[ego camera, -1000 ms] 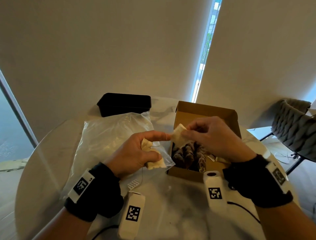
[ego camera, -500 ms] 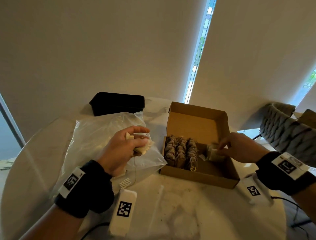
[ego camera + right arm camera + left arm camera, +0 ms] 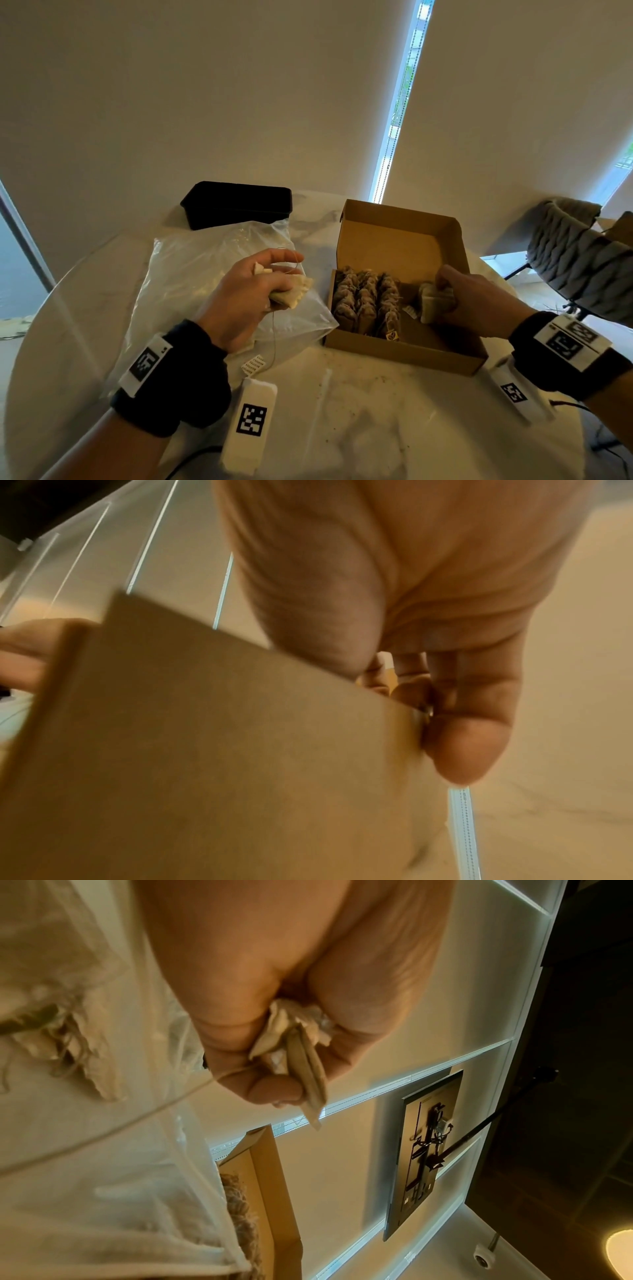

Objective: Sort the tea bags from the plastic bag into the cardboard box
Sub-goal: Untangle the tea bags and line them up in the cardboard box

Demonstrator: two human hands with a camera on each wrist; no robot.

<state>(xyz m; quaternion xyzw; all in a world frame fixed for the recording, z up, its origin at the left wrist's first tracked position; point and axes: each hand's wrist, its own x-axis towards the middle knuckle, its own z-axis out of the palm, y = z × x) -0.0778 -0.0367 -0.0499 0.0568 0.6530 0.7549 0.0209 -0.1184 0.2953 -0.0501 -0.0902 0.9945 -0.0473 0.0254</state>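
Right hand [image 3: 479, 301] pinching pale tea bag [image 3: 432, 303] upright inside cardboard box [image 3: 404, 354], left hand [image 3: 246, 294] clutching crumpled tea bags [image 3: 294, 296] (over plastic bag [image 3: 191, 270])

Looks like someone's home, a dining or living room: a round white marble-look table [image 3: 342, 411], a grey woven-back chair [image 3: 575, 260] beside it, cream roller blinds with bead chains [image 3: 394, 144], and a wall-mounted flat screen [image 3: 421, 1150].
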